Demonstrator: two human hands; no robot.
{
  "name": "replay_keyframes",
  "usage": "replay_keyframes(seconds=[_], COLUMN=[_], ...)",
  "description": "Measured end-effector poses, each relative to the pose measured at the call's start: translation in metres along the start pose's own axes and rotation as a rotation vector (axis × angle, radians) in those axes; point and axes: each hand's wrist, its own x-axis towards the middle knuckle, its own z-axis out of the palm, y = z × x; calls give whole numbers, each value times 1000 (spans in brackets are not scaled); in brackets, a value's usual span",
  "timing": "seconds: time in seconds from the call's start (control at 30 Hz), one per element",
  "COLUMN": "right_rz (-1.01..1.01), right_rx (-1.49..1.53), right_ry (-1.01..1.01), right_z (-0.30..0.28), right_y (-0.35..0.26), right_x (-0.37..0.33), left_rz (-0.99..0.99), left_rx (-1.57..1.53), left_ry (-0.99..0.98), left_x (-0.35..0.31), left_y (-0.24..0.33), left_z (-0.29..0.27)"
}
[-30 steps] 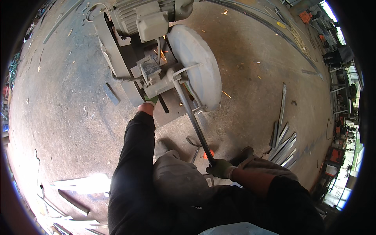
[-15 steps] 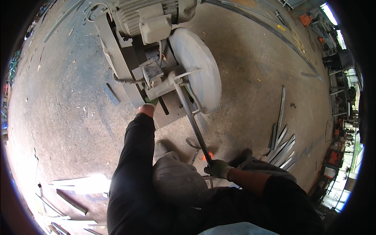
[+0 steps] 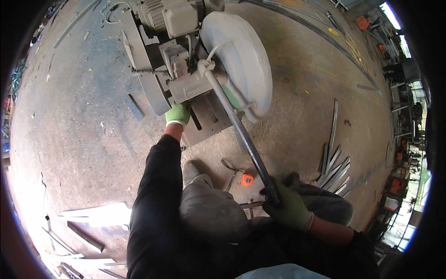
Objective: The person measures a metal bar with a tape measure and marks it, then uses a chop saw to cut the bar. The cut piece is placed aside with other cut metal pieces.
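A grey cut-off saw stands on the floor before me, with a motor and a round disc guard. The green disc shows at the guard's lower edge. From the saw's arm a long handle slopes toward me. My right hand, in a dark green glove, is closed around the handle's black end. My left hand, in a light green glove, is at the left side of the slotted base plate, under the saw's arm. It looks curled, its fingertips hidden by the machine; what it holds cannot be seen.
An orange tape measure lies on the floor between my feet. Metal offcuts are piled at the right, more strips at the lower left. A short flat piece lies left of the saw. Long bars stretch across the far right.
The saw's arm, guard and handle have swung upward, and my right hand has risen and moved right with the handle. More of my left glove and of the tape measure shows now.
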Motion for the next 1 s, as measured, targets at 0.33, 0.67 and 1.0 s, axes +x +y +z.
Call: replay_keyframes(seconds=[0.33,0.67,1.0], right_rz=[-877,-1133,-948], right_rx=[-66,370,684], right_ry=[229,296,282], right_z=[-86,-143,-158], right_y=[-106,-206,-259], right_x=[-8,45,67], left_rz=[-251,-112,281], left_rx=[-1231,-790,-1191], left_ry=[-240,53,107], left_x=[-167,-295,-351], left_y=[-24,0,27], left_z=[-32,-183,-291])
